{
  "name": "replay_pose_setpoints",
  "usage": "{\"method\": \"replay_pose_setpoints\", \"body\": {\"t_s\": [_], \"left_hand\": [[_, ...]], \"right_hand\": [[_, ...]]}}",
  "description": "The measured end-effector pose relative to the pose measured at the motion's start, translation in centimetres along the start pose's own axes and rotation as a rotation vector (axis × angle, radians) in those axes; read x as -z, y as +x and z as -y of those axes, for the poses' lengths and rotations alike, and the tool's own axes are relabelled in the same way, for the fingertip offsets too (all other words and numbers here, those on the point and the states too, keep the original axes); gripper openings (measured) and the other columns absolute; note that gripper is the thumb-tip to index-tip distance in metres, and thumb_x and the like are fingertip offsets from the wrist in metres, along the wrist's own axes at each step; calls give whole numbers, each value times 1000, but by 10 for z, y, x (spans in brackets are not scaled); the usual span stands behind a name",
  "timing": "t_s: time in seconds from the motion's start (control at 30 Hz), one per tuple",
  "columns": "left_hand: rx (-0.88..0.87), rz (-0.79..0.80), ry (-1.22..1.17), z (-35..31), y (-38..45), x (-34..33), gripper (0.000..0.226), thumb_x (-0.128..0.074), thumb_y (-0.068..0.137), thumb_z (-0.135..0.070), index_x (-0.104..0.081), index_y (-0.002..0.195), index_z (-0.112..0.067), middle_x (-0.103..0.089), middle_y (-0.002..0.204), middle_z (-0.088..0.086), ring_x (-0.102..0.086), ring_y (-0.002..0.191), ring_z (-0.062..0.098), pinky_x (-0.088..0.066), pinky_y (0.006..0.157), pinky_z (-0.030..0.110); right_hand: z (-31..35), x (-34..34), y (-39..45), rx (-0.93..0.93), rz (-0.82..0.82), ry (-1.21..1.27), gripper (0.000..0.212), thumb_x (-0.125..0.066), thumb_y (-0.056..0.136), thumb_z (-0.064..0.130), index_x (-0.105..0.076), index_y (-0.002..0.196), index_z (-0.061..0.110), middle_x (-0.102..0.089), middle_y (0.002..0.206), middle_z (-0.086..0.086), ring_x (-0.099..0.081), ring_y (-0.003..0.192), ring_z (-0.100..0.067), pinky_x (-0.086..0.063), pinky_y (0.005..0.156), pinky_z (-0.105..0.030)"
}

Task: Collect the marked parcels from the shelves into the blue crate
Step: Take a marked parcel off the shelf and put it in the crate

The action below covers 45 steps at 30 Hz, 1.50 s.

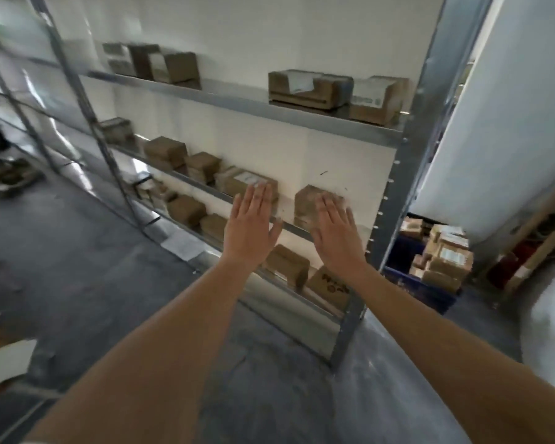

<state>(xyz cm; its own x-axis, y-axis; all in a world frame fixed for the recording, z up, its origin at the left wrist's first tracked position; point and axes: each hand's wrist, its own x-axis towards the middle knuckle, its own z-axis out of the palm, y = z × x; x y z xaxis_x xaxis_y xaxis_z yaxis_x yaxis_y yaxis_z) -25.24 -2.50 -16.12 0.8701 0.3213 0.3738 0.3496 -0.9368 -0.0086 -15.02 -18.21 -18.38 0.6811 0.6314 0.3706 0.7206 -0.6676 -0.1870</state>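
Both bare forearms reach forward from the bottom of the view. The left hand (pixel 250 232) and right hand (pixel 335 237) are held flat with straight fingers, palms toward the shelving, and hold nothing. Whether the right fingertips touch the brown cardboard parcel (pixel 311 203) behind them cannot be told through the blur. The left hand overlaps a longer parcel with a white label (pixel 241 182); the label's print is unreadable.

Both parcels sit on the middle shelf (pixel 202 188) of a grey metal rack, close to its front lip, with a bare gap between them. The rack's perforated right upright (pixel 407 174) stands just beside the right hand. More plain cardboard boxes line the top shelf (pixel 237 99), several with white labels too blurred to read. On the lowest level a box with dark printed marks (pixel 332 288) lies tilted; its writing is illegible.

Beyond the upright, on the floor, the blue crate (pixel 425 291) holds a pile of taped, labelled parcels. Smooth grey concrete floor (pixel 77 251) lies open to the left of the arms.
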Motion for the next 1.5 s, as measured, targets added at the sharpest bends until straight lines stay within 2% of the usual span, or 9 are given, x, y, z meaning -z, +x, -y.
{"method": "replay_pose_setpoints", "body": {"t_s": [0.17, 0.3, 0.37, 0.47, 0.53, 0.8, 1.07, 1.27, 1.5], "left_hand": [[213, -52, 94, 113, -10, 14, 66, -24, 101, -44, -5, 154, -9, -5, 162, 7, 0, 150, 23, -5, 122, 42], [301, -94, 169, 195, -5, 26, 66, -24, 101, -45, -5, 154, -10, -5, 162, 7, 0, 150, 23, -4, 122, 42], [347, -99, 194, 228, 0, 30, 67, -21, 100, -47, -5, 154, -11, -3, 162, 6, 2, 150, 22, 0, 122, 40], [379, -80, 214, 268, 7, 29, 68, -18, 100, -49, -2, 154, -11, 0, 162, 5, 5, 150, 21, 3, 121, 38], [402, -75, 217, 292, 11, 23, 67, -20, 101, -47, -1, 154, -11, 1, 163, 5, 6, 149, 21, 2, 122, 39], [458, -39, 208, 374, 65, -11, 69, -20, 101, -49, 4, 154, -12, 7, 162, 5, 11, 149, 20, 3, 122, 40], [469, -31, 201, 453, 166, -55, 69, -17, 100, -50, 4, 153, -12, 7, 162, 4, 12, 148, 19, 3, 122, 40], [455, -20, 184, 524, 227, -89, 70, -18, 100, -51, 4, 154, -13, 8, 162, 3, 12, 148, 19, 3, 122, 40], [350, 10, 174, 624, 297, -140, 69, -20, 101, -50, 4, 153, -12, 6, 162, 4, 11, 149, 19, 1, 122, 40]], "right_hand": [[101, -36, 69, 189, 4, 43, 61, -22, 104, 43, -11, 155, 13, -8, 163, -6, -2, 151, -21, 5, 119, -37], [176, -58, 118, 263, -2, 69, 61, -26, 104, 43, -13, 155, 13, -13, 163, -6, -7, 151, -21, 6, 114, -33], [208, -68, 141, 286, -11, 67, 61, -27, 104, 44, -13, 155, 13, -11, 163, -5, -6, 151, -21, 5, 116, -36], [248, -81, 170, 311, 7, 101, 61, -27, 104, 43, -11, 156, 13, -9, 163, -5, -4, 151, -22, -7, 122, -48], [270, -92, 188, 328, 16, 119, 62, -27, 104, 43, -10, 156, 13, -8, 163, -6, -2, 151, -23, -6, 122, -49], [325, -159, 277, 374, 44, 196, 62, -25, 104, 42, -8, 155, 12, -5, 164, -5, 0, 151, -23, 6, 118, -44], [362, -239, 389, 403, 60, 241, 64, -23, 102, 47, -10, 155, 13, -10, 163, -5, -5, 151, -22, 3, 117, -43], [383, -285, 462, 386, 100, 230, 64, -28, 103, 44, -8, 155, 14, -5, 163, -5, -2, 151, -22, 0, 118, -46], [415, -338, 562, 231, 128, 228, 67, -24, 102, 47, 0, 156, 15, 3, 164, -4, 3, 151, -21, 1, 120, -46]]}}
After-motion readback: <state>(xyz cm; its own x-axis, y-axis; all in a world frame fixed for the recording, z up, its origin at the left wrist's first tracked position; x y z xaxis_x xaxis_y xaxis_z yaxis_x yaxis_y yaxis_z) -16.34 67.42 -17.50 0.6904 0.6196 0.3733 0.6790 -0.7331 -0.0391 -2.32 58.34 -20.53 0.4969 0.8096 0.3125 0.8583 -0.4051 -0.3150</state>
